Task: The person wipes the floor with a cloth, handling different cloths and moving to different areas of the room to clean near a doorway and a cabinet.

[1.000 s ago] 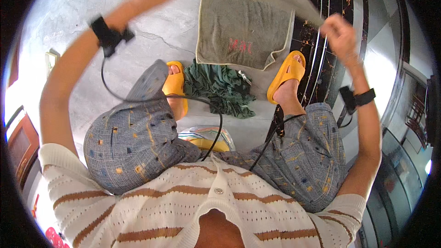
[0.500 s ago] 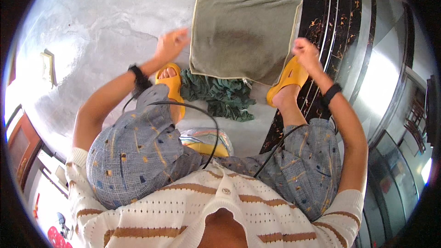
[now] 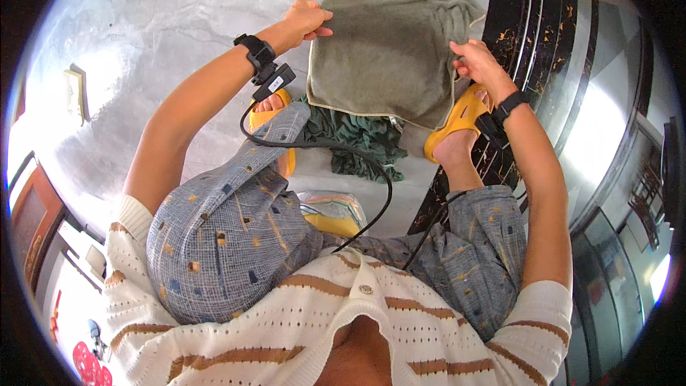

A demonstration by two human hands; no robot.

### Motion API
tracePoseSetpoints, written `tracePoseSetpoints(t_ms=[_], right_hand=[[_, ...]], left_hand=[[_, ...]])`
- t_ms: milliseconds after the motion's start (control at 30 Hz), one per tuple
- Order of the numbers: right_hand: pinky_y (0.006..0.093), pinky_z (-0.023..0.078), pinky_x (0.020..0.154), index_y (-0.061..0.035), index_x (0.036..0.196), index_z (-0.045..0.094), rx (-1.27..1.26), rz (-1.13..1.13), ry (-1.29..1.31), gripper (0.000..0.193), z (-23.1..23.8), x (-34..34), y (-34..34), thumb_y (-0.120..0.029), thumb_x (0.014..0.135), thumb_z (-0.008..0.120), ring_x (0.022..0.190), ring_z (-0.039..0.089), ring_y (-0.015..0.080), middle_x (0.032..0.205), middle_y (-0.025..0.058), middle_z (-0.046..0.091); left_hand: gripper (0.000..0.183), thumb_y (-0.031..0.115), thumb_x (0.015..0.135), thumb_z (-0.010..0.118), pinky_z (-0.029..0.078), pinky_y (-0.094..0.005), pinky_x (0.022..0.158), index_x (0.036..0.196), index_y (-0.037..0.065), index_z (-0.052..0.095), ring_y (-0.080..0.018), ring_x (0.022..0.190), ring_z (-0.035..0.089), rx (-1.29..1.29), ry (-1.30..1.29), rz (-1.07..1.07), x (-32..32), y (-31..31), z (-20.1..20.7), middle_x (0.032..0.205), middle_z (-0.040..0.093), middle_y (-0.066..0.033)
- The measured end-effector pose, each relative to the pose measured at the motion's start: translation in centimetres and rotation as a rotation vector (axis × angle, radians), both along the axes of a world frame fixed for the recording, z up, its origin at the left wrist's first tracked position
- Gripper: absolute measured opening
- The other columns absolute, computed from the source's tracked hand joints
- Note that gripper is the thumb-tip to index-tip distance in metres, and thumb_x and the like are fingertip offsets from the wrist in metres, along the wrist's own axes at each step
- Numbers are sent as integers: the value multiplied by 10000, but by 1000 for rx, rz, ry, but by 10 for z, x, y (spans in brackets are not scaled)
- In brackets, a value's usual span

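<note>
A grey-green towel (image 3: 389, 43) with a pale stitched border lies spread in front of me. My left hand (image 3: 307, 21) is closed at its left side, thumb and fingers pinching the edge. On the opposite edge, my right hand (image 3: 477, 61) pinches the cloth between thumb and bent fingers, and the towel wrinkles near it. The towel's near border overlaps a crumpled dark green cloth (image 3: 364, 144) on the floor. Its far part runs out of the top of the view.
My feet in yellow slippers (image 3: 457, 123) stand either side of the dark green cloth. A black cable (image 3: 314, 145) loops from my left wrist across my lap. A black marbled step edge (image 3: 500, 0) with metal strips runs along the right. Grey floor (image 3: 193, 21) extends left.
Both hands, apart from the towel before, have closed on its side edges. My left hand moved up and right. New folds show on the towel's right side.
</note>
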State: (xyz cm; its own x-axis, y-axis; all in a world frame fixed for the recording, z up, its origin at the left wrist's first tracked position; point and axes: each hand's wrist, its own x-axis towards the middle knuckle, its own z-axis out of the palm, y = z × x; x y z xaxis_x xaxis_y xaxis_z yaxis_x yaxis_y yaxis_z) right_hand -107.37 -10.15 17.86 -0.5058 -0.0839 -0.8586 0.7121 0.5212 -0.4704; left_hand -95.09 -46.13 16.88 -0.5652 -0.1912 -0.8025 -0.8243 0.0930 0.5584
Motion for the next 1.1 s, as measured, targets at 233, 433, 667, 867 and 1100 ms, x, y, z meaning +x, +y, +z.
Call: tracePoseSetpoints(t_ms=[233, 433, 667, 867, 1100], right_hand=[[334, 532, 530, -71, 1339, 353, -85, 54, -150, 546, 42, -1, 33, -355, 960, 625, 831, 674, 294, 1158, 144, 558], [437, 556, 795, 3, 1448, 292, -183, 157, -53, 665, 107, -9, 44, -349, 975, 600, 945, 669, 286, 1276, 185, 559], [354, 534, 880, -55, 1462, 349, -160, 455, 508, 720, 175, 47, 16, 6, 819, 667, 1097, 623, 257, 1182, 165, 627], [410, 489, 876, -12, 1002, 670, 179, 1040, 978, 377, 184, 69, 9, 109, 644, 671, 1004, 567, 377, 1099, 181, 535], [397, 410, 1023, 7, 1204, 546, 120, 859, 454, 599, 83, -22, 3, -353, 787, 779, 1232, 491, 349, 1335, 220, 492]], left_hand=[[331, 234, 932, 620, 586, -355, 661, 1152, 8, 521, -301, 926, 703, 332, 46, 217, 13, -15, 44, 1217, 524, -143], [392, 323, 960, 600, 575, -347, 795, 1194, 21, 513, -240, 972, 675, 279, 146, -44, 7, -23, 104, 1222, 573, -130], [429, 158, 883, 700, 538, -272, 734, 1267, 34, 553, -127, 826, 646, -45, 450, -96, 41, -32, 158, 961, 686, -76], [450, 15, 751, 770, 500, -262, 653, 1185, 58, 660, -144, 754, 636, -177, 667, -460, 100, -22, 179, 940, 680, -77], [512, 186, 753, 780, 511, -390, 836, 1234, 99, 626, -275, 1016, 621, -622, 268, -627, 60, -34, 120, 1201, 573, -144]])
